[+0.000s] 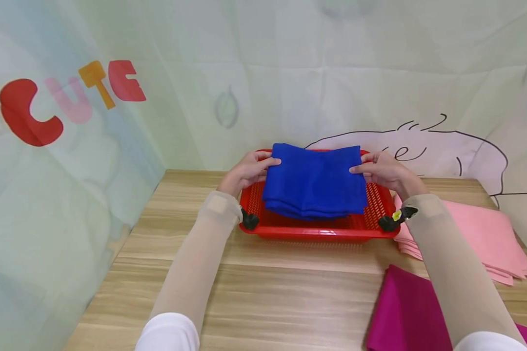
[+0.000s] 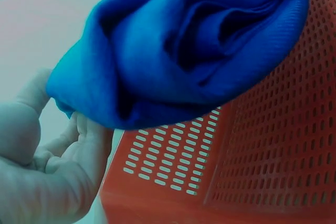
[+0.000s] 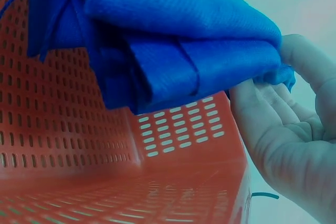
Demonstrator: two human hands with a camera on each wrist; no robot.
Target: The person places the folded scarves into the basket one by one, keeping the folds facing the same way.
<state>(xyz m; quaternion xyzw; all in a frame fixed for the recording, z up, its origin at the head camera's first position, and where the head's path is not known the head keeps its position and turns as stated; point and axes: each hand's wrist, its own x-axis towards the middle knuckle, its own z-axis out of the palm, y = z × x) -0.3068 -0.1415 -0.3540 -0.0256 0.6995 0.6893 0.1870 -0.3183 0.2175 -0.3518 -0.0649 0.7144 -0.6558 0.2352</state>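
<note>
A folded blue cloth (image 1: 314, 181) is held up over the red plastic basket (image 1: 320, 233), covering much of the basket's inside. My left hand (image 1: 252, 170) pinches the cloth's left edge between thumb and fingers. On the opposite edge, my right hand (image 1: 384, 170) pinches it the same way. In the left wrist view, the folded layers of the cloth (image 2: 157, 51) hang in loose curls above the slotted basket wall (image 2: 157, 182). The right wrist view has the cloth (image 3: 184, 61) between thumb and fingers, apart from the basket floor below.
Folded pink cloth (image 1: 487, 234) lies on the wooden table (image 1: 281, 297) to the right, partly behind the right forearm. Nearer, a magenta cloth (image 1: 410, 312) lies at the front right. A printed fabric backdrop (image 1: 202, 97) stands behind and left of the table.
</note>
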